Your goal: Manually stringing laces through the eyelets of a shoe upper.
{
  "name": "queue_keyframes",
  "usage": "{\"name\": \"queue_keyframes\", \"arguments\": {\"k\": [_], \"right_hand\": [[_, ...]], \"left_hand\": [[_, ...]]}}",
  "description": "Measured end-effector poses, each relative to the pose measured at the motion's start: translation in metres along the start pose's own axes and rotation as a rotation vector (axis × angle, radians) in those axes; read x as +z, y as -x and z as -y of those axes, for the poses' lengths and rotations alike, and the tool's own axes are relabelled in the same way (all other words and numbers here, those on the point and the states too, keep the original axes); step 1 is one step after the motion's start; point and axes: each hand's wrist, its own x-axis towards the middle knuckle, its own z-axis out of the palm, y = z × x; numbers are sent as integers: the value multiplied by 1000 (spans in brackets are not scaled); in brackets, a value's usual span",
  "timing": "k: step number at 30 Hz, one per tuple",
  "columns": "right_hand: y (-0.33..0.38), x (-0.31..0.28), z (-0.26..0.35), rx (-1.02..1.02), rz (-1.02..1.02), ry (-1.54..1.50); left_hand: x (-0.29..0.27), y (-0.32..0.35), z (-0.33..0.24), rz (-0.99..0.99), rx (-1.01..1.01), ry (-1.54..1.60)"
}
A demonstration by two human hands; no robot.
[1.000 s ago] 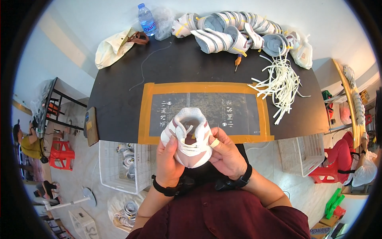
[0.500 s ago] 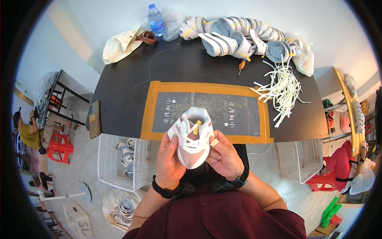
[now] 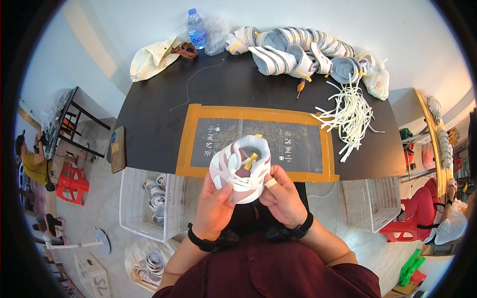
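A white and dusty-pink shoe upper with white lacing and a yellow tab is held up over the table's near edge. My left hand is closed on its left side, with the thumb on the front part. My right hand is at the upper's right edge, its fingers pinched together. A pale yellow band wraps one of its fingers. Whatever lies between those right fingertips is too small to make out.
An orange-taped mat lies on the dark table. Behind are stacked shoe uppers, white laces, an orange-handled tool, a water bottle and a cloth bag. White crates stand below. People sit at both sides.
The shoe upper has turned and tipped so its opening and left side show more. My left thumb has moved onto its front. My right hand stays by the right edge.
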Motion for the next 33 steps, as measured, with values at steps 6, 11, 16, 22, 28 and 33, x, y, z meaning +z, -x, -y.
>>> {"name": "queue_keyframes", "arguments": {"k": [6, 11, 16, 22, 28, 33], "right_hand": [[0, 6, 7, -52, -190, 257], [3, 9, 12, -279, -186, 659], [4, 15, 27, -589, -102, 1142], [-2, 25, 44, -700, 59, 1411], [-4, 24, 48, -657, 118, 1553], [-6, 19, 50, -457, 68, 1232]], "left_hand": [[-4, -3, -6, -18, 59, 15], [0, -5, -9, -28, 66, 8], [-4, -3, -5, -40, 64, -99], [-10, 1, -3, -14, 59, -156], [-13, 3, -2, -6, 45, -198], [-11, 3, -2, 19, 21, -124]]}}
